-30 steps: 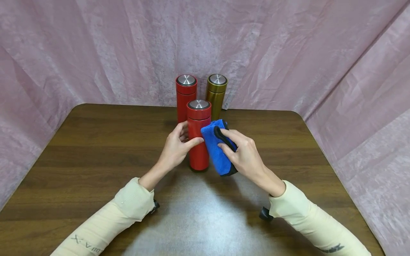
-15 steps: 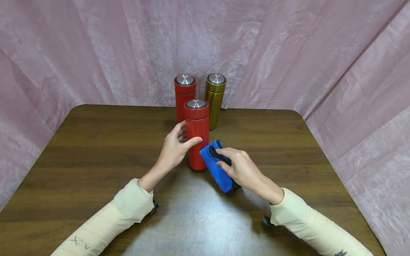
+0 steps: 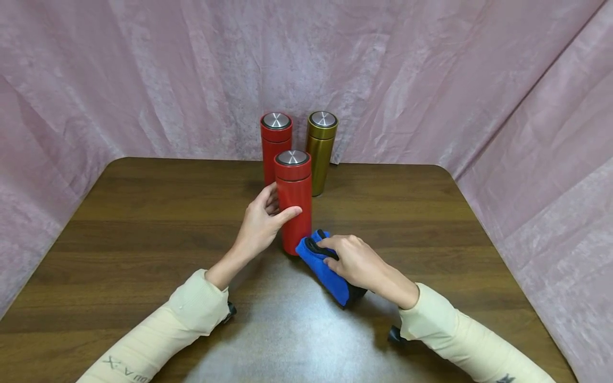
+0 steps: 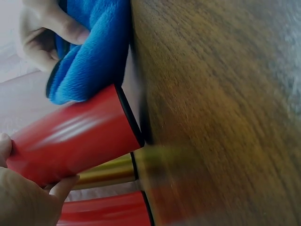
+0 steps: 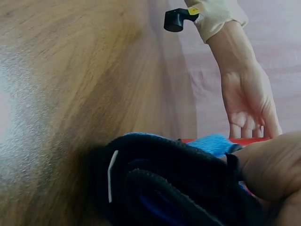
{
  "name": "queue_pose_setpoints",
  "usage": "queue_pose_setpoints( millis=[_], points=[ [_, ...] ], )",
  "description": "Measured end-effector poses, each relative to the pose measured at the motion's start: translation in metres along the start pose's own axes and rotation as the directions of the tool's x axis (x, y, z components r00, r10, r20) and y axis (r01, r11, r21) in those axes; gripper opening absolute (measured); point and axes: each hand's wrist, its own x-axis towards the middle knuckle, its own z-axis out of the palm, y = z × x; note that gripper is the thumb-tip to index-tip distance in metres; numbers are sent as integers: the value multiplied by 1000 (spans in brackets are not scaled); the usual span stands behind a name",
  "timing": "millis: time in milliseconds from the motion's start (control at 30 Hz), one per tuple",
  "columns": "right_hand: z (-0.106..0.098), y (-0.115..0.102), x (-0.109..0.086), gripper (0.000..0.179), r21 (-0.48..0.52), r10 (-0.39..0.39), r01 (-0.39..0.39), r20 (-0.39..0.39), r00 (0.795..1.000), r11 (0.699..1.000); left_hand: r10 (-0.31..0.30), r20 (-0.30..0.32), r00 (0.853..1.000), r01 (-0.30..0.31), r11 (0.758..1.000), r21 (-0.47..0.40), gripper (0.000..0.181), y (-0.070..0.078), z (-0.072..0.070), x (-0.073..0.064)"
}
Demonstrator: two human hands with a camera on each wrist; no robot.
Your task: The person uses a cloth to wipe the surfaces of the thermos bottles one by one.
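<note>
A red thermos flask (image 3: 295, 202) with a silver-topped lid stands in the middle of the head view. My left hand (image 3: 259, 223) grips it from the left, thumb across its front and fingers behind. In my right hand (image 3: 355, 261) I pinch a folded blue cloth (image 3: 325, 274) with black edging. The cloth's upper corner meets the lower right side of the flask. From the left wrist, the blue cloth (image 4: 96, 56) lies against the flask's side near its black base, and the flask (image 4: 75, 136) leans slightly off the table there. The right wrist view shows the cloth's dark underside (image 5: 164, 183).
Behind the held flask stand a second red flask (image 3: 276, 143) and a gold flask (image 3: 322, 151), both upright. The brown wooden table (image 3: 158, 223) reaches back to a pink curtain (image 3: 230, 69), which also hangs along the sides.
My right hand has moved the cloth down along the flask's right side, from its upper body to near its base. The held flask has shifted slightly left, uncovering more of the gold one.
</note>
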Motion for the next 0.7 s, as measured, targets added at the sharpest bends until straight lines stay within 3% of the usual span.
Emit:
queue_pose_setpoints(
  millis=[167,333,533,700],
  points=[
    [-1,-3,6,37,4,85,-86,123,989,996,-3,4,1000,3,1000,-1,69,0,0,-1],
    [-6,1,8,42,70,148,-165,204,968,984,4,-6,1000,-4,1000,-24,68,-1,1,-2],
    [-12,16,0,49,223,153,-196,196,969,955,-7,-54,999,3,997,-78,68,0,-2,-3],
    [-18,26,-11,51,375,171,-217,154,973,901,-23,-112,993,8,992,-129,67,1,-4,-6]
  ],
)
